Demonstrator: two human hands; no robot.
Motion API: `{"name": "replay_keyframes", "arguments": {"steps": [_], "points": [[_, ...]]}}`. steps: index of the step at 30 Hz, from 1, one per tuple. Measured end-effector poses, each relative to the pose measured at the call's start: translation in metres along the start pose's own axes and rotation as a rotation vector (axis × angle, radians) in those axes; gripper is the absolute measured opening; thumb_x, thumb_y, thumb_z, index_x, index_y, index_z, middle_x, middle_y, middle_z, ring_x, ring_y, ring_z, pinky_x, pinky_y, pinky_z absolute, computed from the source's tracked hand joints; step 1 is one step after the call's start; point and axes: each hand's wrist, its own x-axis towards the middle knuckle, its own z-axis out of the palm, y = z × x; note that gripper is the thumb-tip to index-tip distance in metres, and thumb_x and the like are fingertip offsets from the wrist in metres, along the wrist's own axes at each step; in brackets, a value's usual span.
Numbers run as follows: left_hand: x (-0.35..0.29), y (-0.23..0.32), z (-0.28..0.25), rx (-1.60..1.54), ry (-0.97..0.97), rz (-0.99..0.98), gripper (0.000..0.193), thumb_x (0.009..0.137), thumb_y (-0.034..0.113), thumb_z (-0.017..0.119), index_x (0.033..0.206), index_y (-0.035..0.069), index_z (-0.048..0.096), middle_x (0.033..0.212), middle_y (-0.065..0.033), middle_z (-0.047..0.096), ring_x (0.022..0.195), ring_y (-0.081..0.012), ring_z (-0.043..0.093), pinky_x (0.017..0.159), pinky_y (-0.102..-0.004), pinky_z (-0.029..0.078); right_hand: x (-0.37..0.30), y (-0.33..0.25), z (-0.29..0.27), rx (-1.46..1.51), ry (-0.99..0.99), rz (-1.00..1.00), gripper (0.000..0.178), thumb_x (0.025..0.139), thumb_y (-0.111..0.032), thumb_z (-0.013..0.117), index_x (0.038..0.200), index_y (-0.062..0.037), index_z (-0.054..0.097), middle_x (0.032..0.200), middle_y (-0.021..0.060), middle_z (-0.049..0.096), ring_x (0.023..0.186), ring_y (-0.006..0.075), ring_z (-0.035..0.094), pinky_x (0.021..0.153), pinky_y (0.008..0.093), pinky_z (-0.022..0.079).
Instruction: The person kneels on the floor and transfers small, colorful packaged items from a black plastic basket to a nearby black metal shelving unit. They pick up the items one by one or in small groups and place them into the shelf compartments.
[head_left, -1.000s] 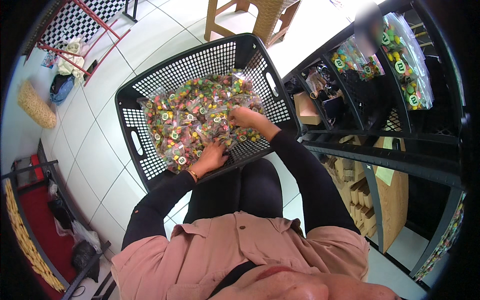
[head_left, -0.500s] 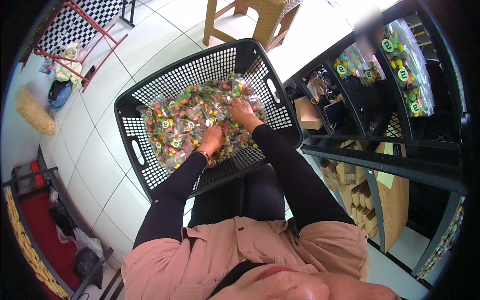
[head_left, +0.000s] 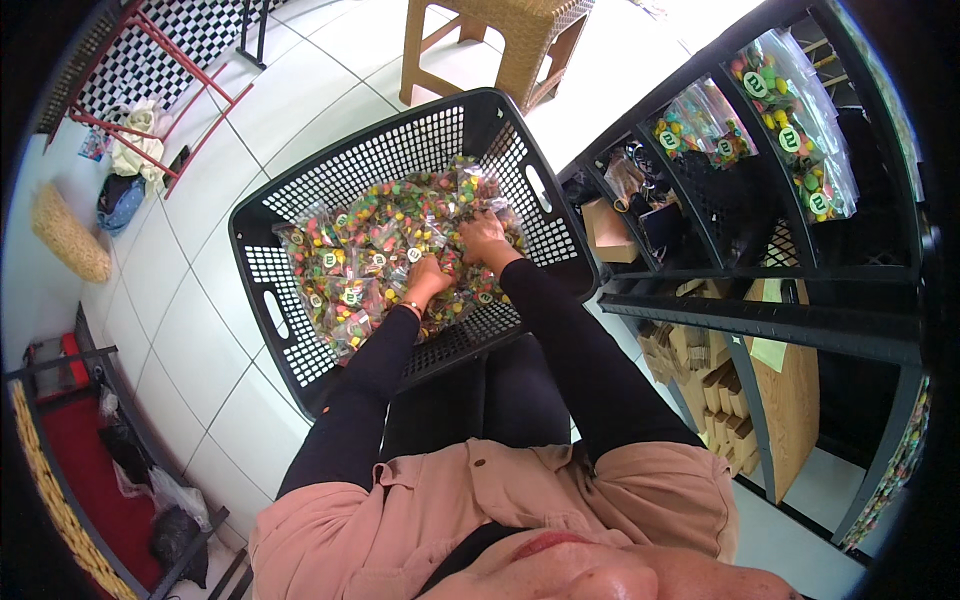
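A large black plastic basket with perforated sides stands in front of me, tilted in view. Piled inside are many clear plastic bags of colourful candies, several with round white labels. My left hand is in the middle of the pile, its fingers curled round the edge of a candy bag. Just to its right and farther in, my right hand lies on the bags with its fingers apart, their tips partly hidden among the plastic.
Beyond the basket is a brown woven-pattern stool. At the right a black shelf rack carries more candy bags and a cardboard box. A red metal frame stands far left, near a dark red padded surface closer to me.
Both hands stay within the pile; my left hand has shifted slightly right, nearer my right hand. The view has moved a little, so the shelf and stool appear farther left.
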Motion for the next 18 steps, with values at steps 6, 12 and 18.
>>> {"name": "replay_keyframes", "arguments": {"steps": [6, 12, 18], "points": [[-0.009, -0.031, -0.025, -0.481, 0.145, 0.019, 0.055, 0.068, 0.029, 0.080, 0.104, -0.005, 0.055, 0.095, -0.0160, 0.066, 0.087, -0.0266, 0.064, 0.077, -0.0375, 0.050, -0.017, 0.028, -0.039, 0.955, -0.045, 0.030, 0.056, 0.085, -0.034, 0.056, 0.130, -0.0007, 0.053, 0.119, 0.0185, 0.063, 0.112, 0.0317, 0.059, 0.090, 0.0407, 0.049], [-0.066, 0.007, -0.077, -1.237, 0.115, 0.205, 0.038, 0.080, 0.014, 0.071, 0.109, -0.003, 0.054, 0.097, -0.0100, 0.064, 0.086, -0.0177, 0.061, 0.078, -0.0344, 0.049, -0.098, 0.051, -0.073, 2.198, -0.261, -0.272, 0.045, 0.093, -0.017, 0.057, 0.136, -0.0074, 0.048, 0.125, 0.0052, 0.058, 0.108, 0.0162, 0.059, 0.085, 0.0332, 0.050], [-0.096, 0.046, -0.092, -1.674, -0.150, 0.467, 0.033, 0.085, 0.006, 0.063, 0.116, -0.001, 0.056, 0.106, -0.0082, 0.063, 0.095, -0.0187, 0.061, 0.088, -0.0382, 0.050, -0.143, 0.039, -0.084, 2.022, 0.232, -0.252, 0.055, 0.085, -0.014, 0.069, 0.133, 0.0008, 0.046, 0.118, 0.0087, 0.061, 0.103, 0.0159, 0.061, 0.089, 0.0301, 0.049]]}}
